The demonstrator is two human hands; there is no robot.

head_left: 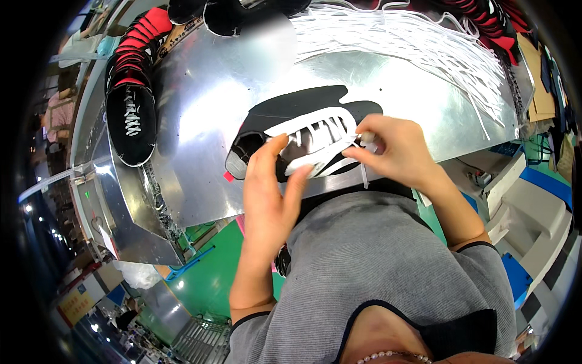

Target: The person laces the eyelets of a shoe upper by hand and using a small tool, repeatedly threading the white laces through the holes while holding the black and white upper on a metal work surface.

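A black shoe upper point(291, 108) with a white eyelet panel lies on the shiny metal table in front of me, its heel opening toward the left. A white shoelace point(365, 176) runs in rows across the eyelets, and one strand hangs over the near side. My left hand point(267, 185) grips the upper by the edges of its opening, thumb on the near side and fingers on the far side. At the other end of the lacing, my right hand point(403, 148) pinches the lace between thumb and forefinger; the fingers partly hide it.
A large heap of white laces point(400, 48) covers the table's far right. Stacked black and red uppers point(130, 115) line the left edge, with more point(485, 27) at the far right corner. Dark pieces point(224, 15) lie at the top. A pale plastic bin point(533, 212) stands right.
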